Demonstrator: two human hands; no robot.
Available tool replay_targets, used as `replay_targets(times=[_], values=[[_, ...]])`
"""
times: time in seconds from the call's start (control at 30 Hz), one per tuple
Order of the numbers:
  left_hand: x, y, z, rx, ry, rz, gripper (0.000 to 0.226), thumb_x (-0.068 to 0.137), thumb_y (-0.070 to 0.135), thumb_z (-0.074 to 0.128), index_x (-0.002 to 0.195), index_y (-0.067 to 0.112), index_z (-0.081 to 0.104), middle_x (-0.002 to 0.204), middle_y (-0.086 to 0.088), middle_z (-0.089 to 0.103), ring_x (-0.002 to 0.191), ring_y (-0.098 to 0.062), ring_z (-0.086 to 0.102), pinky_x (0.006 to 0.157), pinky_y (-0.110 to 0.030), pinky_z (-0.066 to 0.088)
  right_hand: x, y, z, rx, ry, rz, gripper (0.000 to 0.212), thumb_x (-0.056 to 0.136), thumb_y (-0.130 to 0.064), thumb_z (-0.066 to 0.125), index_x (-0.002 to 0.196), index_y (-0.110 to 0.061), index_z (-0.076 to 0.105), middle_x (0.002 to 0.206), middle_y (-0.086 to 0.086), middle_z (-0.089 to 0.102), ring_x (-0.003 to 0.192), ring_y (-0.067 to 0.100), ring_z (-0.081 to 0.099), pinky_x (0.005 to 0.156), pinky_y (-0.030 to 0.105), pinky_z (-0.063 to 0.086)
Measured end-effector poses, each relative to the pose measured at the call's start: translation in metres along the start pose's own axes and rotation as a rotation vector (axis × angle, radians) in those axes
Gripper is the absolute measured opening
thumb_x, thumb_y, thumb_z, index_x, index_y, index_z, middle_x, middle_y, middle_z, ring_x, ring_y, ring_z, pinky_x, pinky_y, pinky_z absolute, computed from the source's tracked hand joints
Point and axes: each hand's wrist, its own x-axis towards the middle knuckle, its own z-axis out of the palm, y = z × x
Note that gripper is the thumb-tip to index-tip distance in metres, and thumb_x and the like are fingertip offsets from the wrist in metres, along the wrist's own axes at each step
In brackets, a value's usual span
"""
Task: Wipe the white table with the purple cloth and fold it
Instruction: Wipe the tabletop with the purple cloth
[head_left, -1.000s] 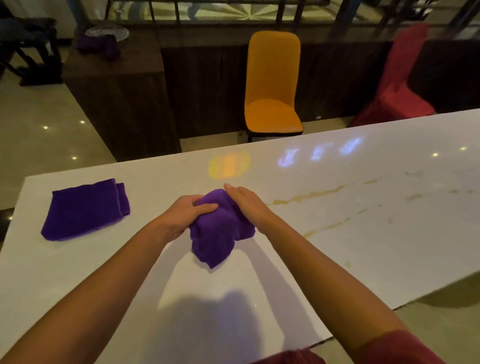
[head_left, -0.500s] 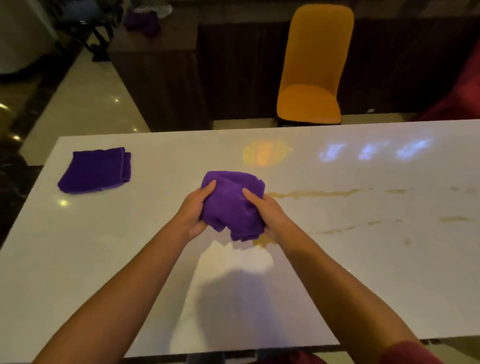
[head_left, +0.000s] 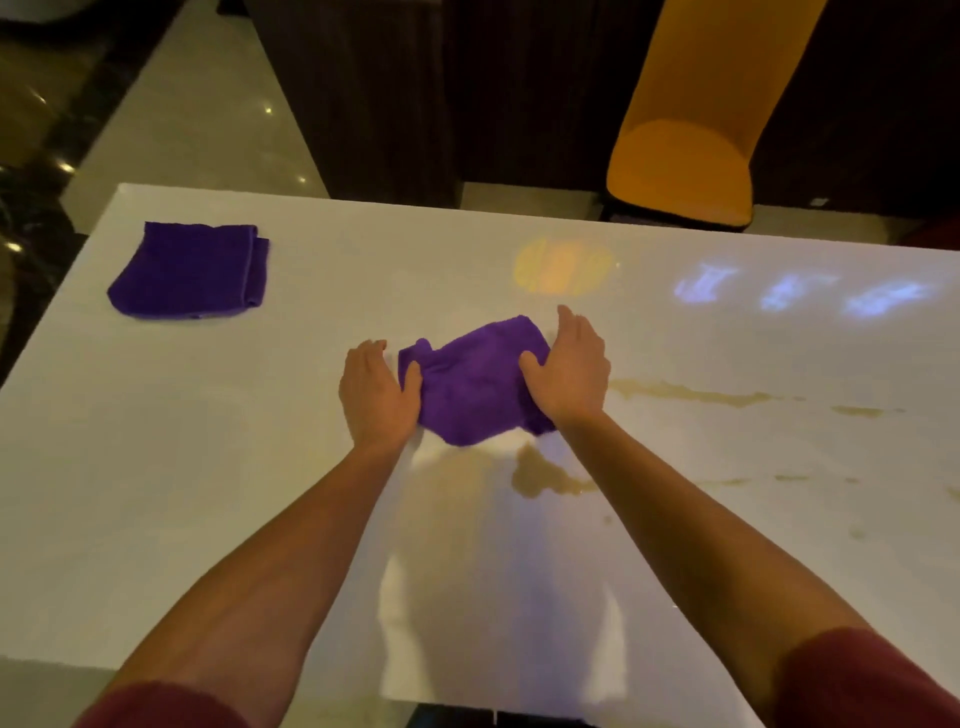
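Note:
A bunched purple cloth (head_left: 475, 384) lies on the white table (head_left: 208, 467), between my two hands. My left hand (head_left: 376, 397) presses flat on its left edge, thumb on the fabric. My right hand (head_left: 571, 371) lies on its right side with the thumb tucked over the fabric. Both hands have their fingers stretched out. Yellowish-brown spill streaks (head_left: 545, 473) mark the table just below the cloth and run off to the right.
A second purple cloth (head_left: 192, 270), folded, lies at the table's far left. An orange chair (head_left: 691, 140) stands behind the far edge, beside a dark wooden counter (head_left: 389, 93). Coloured light reflections show on the tabletop at the far right.
The cloth was held up in both hands; now it lies on the table, further from me, with both hands flattened on its sides. The view has tilted downward.

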Motion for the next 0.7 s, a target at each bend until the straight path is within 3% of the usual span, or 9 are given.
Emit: replay_targets(times=[0.07, 0.13, 0.27, 0.43, 0.7], values=[[0.003, -0.02, 0.015, 0.11, -0.058, 0.008, 0.062, 0.104, 0.038, 0.054, 0.153, 0.004, 0.042, 0.162, -0.02, 0.04, 0.153, -0.04, 0.031, 0.125, -0.051, 0.023, -0.001, -0.006, 0.015, -0.155, 0.023, -0.11, 0.072, 0.104, -0.05, 0.054, 0.167, -0.028, 0.026, 0.176, 0.01, 0.023, 0.161, 0.037, 0.021, 0.129, 0.057, 0.023], [0.001, -0.026, 0.027, 0.137, -0.093, 0.016, 0.06, 0.107, 0.034, 0.05, 0.156, 0.001, 0.038, 0.166, -0.022, 0.033, 0.156, -0.041, 0.023, 0.128, -0.055, 0.017, -0.003, -0.019, 0.032, -0.214, -0.032, -0.164, 0.068, 0.106, -0.052, 0.047, 0.167, -0.031, 0.026, 0.179, 0.009, 0.012, 0.164, 0.038, 0.009, 0.13, 0.06, 0.014], [-0.003, -0.026, 0.037, 0.182, 0.025, 0.074, 0.056, 0.106, 0.034, 0.045, 0.147, -0.003, 0.05, 0.158, -0.027, 0.044, 0.149, -0.048, 0.035, 0.124, -0.06, 0.025, -0.007, -0.03, 0.063, -0.271, -0.008, -0.196, 0.064, 0.105, -0.054, 0.046, 0.164, -0.029, 0.038, 0.178, 0.013, 0.014, 0.164, 0.04, 0.008, 0.129, 0.067, 0.013], [0.001, -0.029, 0.041, 0.216, -0.035, 0.034, 0.064, 0.1, 0.042, 0.039, 0.15, 0.003, 0.045, 0.165, -0.024, 0.032, 0.156, -0.045, 0.022, 0.127, -0.058, 0.015, 0.005, -0.03, 0.106, -0.326, -0.114, -0.142, 0.079, 0.099, -0.075, 0.032, 0.166, -0.032, 0.028, 0.18, 0.012, 0.003, 0.165, 0.041, -0.006, 0.127, 0.072, 0.0], [0.0, -0.031, 0.05, 0.26, 0.027, 0.021, 0.07, 0.106, 0.058, 0.026, 0.151, 0.007, 0.04, 0.165, -0.021, 0.033, 0.157, -0.04, 0.021, 0.128, -0.055, 0.015, 0.032, -0.017, 0.121, -0.398, -0.059, -0.373, 0.078, 0.102, -0.07, 0.028, 0.167, -0.027, 0.028, 0.178, 0.015, 0.014, 0.164, 0.042, 0.003, 0.128, 0.068, -0.002]])
